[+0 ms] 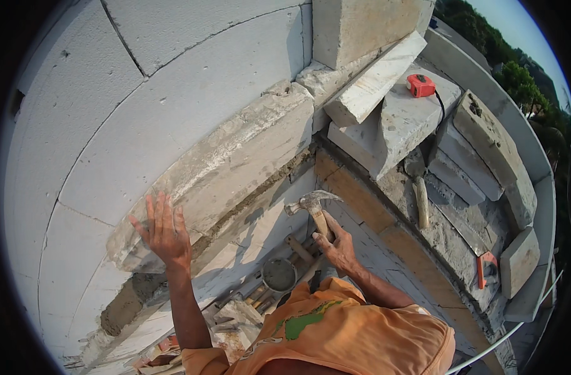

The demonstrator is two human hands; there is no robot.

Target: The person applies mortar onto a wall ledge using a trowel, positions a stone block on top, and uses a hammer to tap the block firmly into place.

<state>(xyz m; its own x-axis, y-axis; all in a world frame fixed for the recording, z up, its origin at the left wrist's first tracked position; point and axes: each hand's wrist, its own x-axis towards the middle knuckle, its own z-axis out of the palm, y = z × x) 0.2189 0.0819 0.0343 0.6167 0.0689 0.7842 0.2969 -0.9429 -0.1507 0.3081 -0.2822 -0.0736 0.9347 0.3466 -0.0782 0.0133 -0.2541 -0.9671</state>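
Observation:
My left hand [165, 232] lies with its fingers spread on the near left end of a long, rough grey block [235, 164]. The block rests along the wall on a line of mortar [238, 209]. It looks stained and chipped along its upper edge. In my right hand [339, 249] is a claw hammer [313, 203], gripped by its wooden handle. The hammer's metal head points up and stands apart from the block. Wet-looking mortar [124, 305] lies on the wall ledge just below my left hand.
Large pale blocks [148, 119] form the wall at left. On the right ledge lie a red tape measure [421, 85], a wooden-handled trowel [421, 203], a handsaw [463, 230] and cut block pieces [495, 137]. Below me are a bucket [279, 275] and rubble [238, 319].

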